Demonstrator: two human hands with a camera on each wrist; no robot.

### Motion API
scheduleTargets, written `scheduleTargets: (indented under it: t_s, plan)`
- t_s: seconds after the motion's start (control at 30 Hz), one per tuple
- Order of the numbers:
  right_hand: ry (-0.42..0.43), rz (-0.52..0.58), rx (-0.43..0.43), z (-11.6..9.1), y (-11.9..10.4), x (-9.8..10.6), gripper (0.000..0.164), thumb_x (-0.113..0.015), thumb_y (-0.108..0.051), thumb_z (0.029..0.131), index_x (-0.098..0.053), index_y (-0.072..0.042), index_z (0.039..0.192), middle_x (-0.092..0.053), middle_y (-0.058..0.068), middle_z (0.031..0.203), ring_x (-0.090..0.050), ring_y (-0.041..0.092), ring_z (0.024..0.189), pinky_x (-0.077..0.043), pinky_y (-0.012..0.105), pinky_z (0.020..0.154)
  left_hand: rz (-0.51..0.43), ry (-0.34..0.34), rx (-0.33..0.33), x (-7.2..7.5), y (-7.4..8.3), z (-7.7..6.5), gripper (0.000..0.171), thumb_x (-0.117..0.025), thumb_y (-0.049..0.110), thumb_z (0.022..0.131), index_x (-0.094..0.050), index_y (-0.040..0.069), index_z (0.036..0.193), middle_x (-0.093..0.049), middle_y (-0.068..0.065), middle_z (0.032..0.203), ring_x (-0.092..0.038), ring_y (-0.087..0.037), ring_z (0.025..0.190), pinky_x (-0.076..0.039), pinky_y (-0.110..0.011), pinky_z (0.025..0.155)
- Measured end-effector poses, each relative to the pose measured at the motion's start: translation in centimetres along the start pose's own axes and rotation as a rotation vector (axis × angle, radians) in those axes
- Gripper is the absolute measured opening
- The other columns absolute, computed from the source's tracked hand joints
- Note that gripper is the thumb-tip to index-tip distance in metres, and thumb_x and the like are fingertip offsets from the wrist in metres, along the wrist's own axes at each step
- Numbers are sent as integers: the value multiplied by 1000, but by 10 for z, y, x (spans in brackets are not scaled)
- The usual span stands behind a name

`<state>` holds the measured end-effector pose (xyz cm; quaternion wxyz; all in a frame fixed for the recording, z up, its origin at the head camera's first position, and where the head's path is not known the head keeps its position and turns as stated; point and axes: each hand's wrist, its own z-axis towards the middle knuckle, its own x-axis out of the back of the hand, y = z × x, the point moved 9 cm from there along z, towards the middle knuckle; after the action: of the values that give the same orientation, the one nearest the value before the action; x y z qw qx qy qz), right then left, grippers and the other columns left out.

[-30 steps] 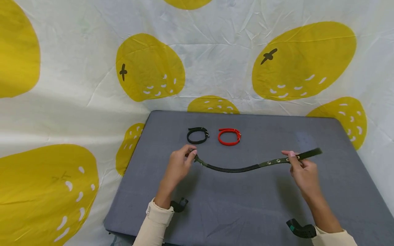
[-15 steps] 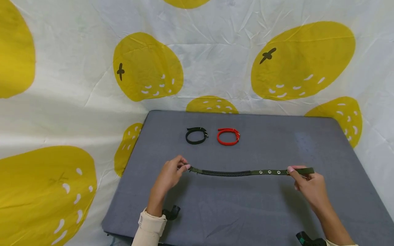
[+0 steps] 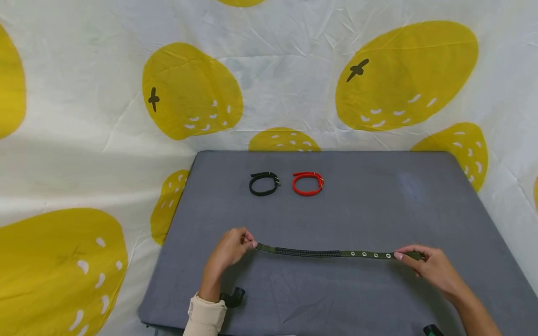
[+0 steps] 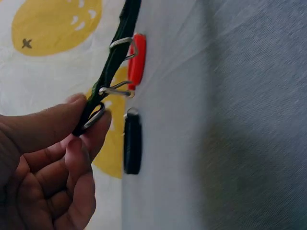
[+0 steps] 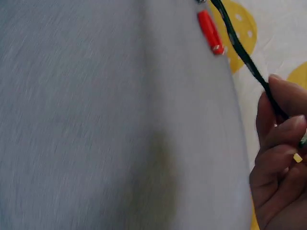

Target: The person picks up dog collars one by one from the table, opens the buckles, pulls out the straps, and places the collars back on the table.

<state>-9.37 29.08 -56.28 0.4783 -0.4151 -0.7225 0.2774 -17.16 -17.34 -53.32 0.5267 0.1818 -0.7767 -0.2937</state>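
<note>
A dark green collar [image 3: 307,253] with a black stitched middle and metal eyelets stretches between both hands, held above the table and sagging slightly. My left hand [image 3: 232,247] pinches its buckle end between thumb and fingers. In the left wrist view the metal buckle [image 4: 95,116] shows at the fingertips, with a wire loop and a ring further up the strap. My right hand [image 3: 428,263] pinches the eyelet end, and part of the strap's tip is hidden behind its fingers.
A black collar [image 3: 264,194] and a red collar [image 3: 308,193], each buckled into a loop, lie side by side toward the back of the grey table [image 3: 357,298]. Behind the table hangs a white cloth [image 3: 286,84] with yellow fruit prints.
Both hands have come down and nearer with the green collar, drawing it straighter. The right hand has also shifted a little to the right. The black and red collars stay where they lie.
</note>
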Motion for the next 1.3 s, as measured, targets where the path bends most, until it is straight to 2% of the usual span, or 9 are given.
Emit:
scheduleTargets:
  t_s: [0.2, 0.3, 0.47, 0.57, 0.77, 0.9, 1.03, 1.17, 1.3]
  plan:
    - [-45, -108, 10, -4, 22, 2, 41, -61, -39, 91, -67, -3, 111, -49, -2, 57, -42, 9, 49, -36, 28, 45, -10, -127, -61, -26, 2, 1, 8, -68, 16, 88, -66, 10, 82, -64, 2, 72, -54, -9, 62, -45, -26, 56]
    - [23, -213, 42, -5, 30, 4, 34, -65, -40, 88, -70, -9, 100, -55, 0, 64, -43, 7, 52, -38, 26, 46, -10, -141, -62, -34, 0, 2, 8, -68, 14, 87, -66, 10, 80, -64, 1, 72, -53, -9, 61, -45, -26, 56]
    - [83, -313, 120, -4, 33, -1, 19, -66, -26, 89, -72, -8, 96, -69, 8, 88, -54, 1, 65, -44, 24, 54, 50, -128, -37, -40, -10, 3, 10, -70, 14, 86, -66, 13, 76, -59, 5, 68, -50, -10, 60, -43, -27, 55]
    - [107, -329, 131, -4, 35, -3, 16, -68, -23, 88, -71, -8, 92, -69, 6, 84, -54, 1, 65, -43, 24, 55, 101, -107, -15, -39, -14, 2, 12, -72, 13, 83, -66, 13, 73, -57, 6, 66, -49, -11, 59, -41, -27, 55]
    - [210, -422, 131, -1, 38, -4, 21, -74, -35, 82, -67, -16, 79, -61, -4, 69, -47, 3, 59, -37, 25, 54, 232, -38, 44, -31, -22, 2, 18, -77, 16, 78, -63, 15, 68, -56, 5, 66, -48, -11, 58, -40, -28, 53]
    - [287, -458, 180, 2, 36, -4, 18, -77, -34, 78, -68, -19, 74, -60, -5, 68, -46, 4, 59, -37, 27, 54, 306, -2, 90, -28, -26, 4, 24, -80, 20, 76, -59, 17, 65, -53, 5, 64, -46, -13, 57, -38, -30, 51]
    - [363, -483, 229, 4, 35, -4, 15, -79, -30, 76, -70, -18, 75, -60, -6, 71, -47, 4, 61, -38, 28, 55, 342, 23, 93, -26, -26, 7, 27, -81, 21, 74, -56, 18, 64, -51, 4, 62, -45, -14, 56, -37, -31, 51]
    - [372, -474, 228, 4, 38, -6, 16, -79, -28, 77, -69, -15, 81, -55, -8, 68, -43, 1, 57, -35, 25, 53, 359, 20, 77, -27, -24, 6, 29, -82, 21, 72, -55, 18, 63, -50, 4, 62, -45, -14, 56, -37, -31, 51]
    - [364, -452, 234, 2, 37, -6, 17, -80, -25, 76, -67, -15, 81, -52, -10, 66, -40, -2, 55, -33, 23, 52, 353, -37, 54, -30, -21, 5, 27, -81, 20, 74, -55, 17, 65, -50, 4, 63, -45, -13, 56, -37, -30, 50]
